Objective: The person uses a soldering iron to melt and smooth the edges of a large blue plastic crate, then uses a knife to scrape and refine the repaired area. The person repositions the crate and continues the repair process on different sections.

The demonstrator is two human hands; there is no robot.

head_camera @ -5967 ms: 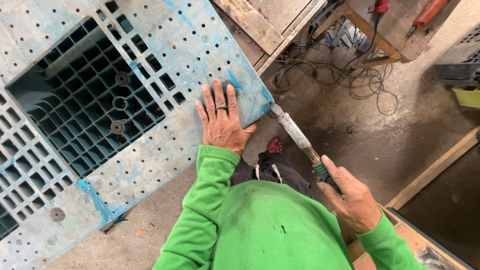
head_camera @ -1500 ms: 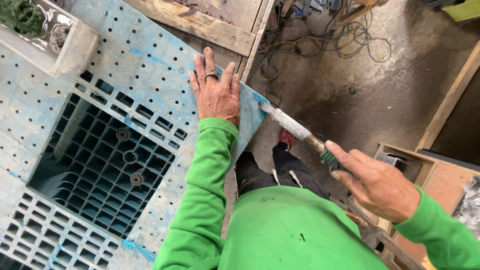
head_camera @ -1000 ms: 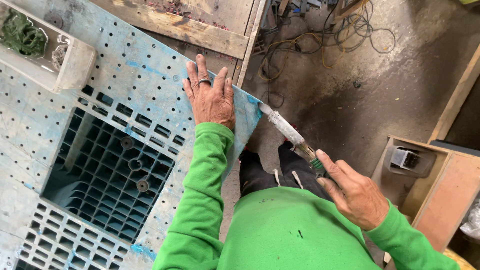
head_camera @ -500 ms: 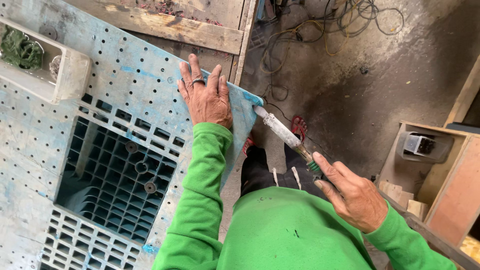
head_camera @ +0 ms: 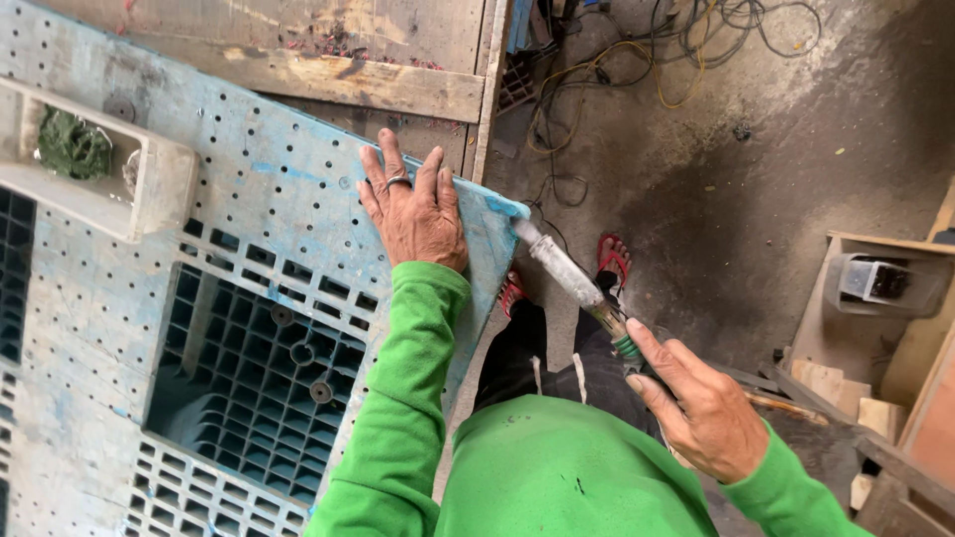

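My left hand (head_camera: 413,209) lies flat, fingers spread, on the near corner of a worn pale-blue plastic pallet (head_camera: 249,288) with perforated panels and open grid cells. A ring sits on one finger. My right hand (head_camera: 701,413) grips the green-banded handle of a long grey metal tool (head_camera: 567,273). The tool's tip touches the pallet's edge just right of my left hand. Both arms wear bright green sleeves.
A pale rectangular tray (head_camera: 99,179) holding green material rests on the pallet's far left. Wooden planks (head_camera: 378,85) lie behind. Tangled cables (head_camera: 637,60) spread over the concrete floor. A wooden box (head_camera: 875,298) stands at the right. My feet wear red sandals (head_camera: 612,259).
The view has shifted, so the pallet and tray sit lower and more to the right in the picture. My left hand stays on the pallet corner; the tool stays against its edge.
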